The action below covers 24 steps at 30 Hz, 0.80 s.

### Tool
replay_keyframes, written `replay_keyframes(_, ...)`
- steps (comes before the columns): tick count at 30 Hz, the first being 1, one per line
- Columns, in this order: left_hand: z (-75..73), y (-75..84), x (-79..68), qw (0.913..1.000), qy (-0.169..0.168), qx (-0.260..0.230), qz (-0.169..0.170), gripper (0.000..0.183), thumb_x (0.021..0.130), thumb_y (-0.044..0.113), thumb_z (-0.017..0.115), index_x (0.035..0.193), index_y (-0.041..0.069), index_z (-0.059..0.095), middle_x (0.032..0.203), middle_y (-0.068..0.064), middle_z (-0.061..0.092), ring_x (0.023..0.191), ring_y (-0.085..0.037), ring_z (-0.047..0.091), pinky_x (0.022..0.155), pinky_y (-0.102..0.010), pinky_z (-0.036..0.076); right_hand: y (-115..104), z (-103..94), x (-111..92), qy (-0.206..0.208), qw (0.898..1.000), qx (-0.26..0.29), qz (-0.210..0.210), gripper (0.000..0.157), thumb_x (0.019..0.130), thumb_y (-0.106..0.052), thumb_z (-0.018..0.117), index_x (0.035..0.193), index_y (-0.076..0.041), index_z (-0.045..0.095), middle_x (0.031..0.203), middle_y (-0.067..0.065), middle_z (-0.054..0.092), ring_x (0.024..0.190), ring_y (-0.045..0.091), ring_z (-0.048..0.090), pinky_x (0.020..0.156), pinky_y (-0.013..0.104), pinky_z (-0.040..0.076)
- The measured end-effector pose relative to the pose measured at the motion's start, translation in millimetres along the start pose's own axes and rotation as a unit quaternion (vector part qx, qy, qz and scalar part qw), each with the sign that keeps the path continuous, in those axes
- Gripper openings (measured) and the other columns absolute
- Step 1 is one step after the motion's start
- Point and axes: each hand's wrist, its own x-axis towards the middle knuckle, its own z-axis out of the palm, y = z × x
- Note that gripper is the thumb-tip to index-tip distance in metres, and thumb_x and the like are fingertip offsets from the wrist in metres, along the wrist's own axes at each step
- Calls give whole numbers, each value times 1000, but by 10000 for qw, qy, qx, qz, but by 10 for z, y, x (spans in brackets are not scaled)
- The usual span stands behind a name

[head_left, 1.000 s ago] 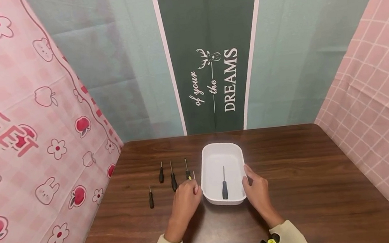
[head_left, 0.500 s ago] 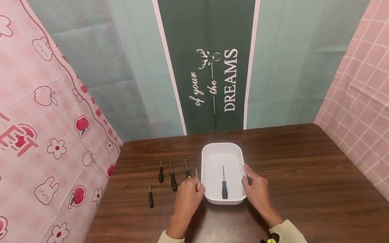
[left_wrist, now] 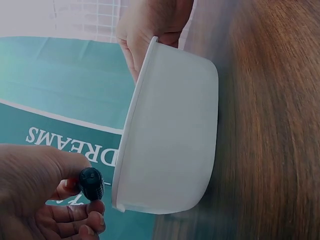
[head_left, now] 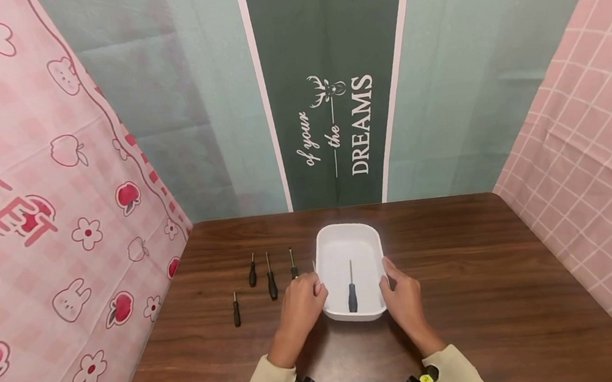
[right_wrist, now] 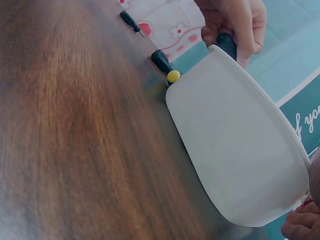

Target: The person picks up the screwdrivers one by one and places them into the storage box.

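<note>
My left hand (head_left: 301, 301) is at the left rim of a white plastic tray (head_left: 354, 318). It pinches a screwdriver by its black handle (left_wrist: 91, 184), the butt end facing the camera in the left wrist view; in the head view only a sliver of the shank shows beside the rim. The same dark handle (right_wrist: 227, 45) shows above the tray's edge in the right wrist view. On the opposite side my right hand (head_left: 406, 295) grips the tray's right wall, thumb at the rim. Inside the tray lies one screwdriver (head_left: 352, 297) with a dark blue handle, tip pointing away.
Left of the tray on the wooden table (head_left: 492, 284) lie a short screwdriver (head_left: 252, 274), a longer one (head_left: 272, 283), a small one (head_left: 236, 313) nearer me, and another (head_left: 293, 266) partly behind my left hand. Printed cloths hang around the table's back and sides.
My left hand has moved right with the screwdriver, from beside the tray to its left rim. The right hand and the tray have stayed in place.
</note>
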Motion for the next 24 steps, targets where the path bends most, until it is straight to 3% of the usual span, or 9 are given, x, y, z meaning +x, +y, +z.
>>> replay_keyframes(9,75,25,23,9996,191,40,202,38,84,5,72,63,15,42,62,4,35,57,-11,39,51,-24,34,13,22,-22,-6,9999,46,110,40,91,4,64,131,7,61,132,21,62,125,33,59,101,47,43)
replay_keyframes(24,124,51,71,9998,24,106,154,37,87,7,70,64,16,43,63,4,37,57,-12,40,51,-24,34,22,35,-35,41,9999,104,96,41,90,5,65,130,7,62,132,20,62,124,32,59,102,44,43)
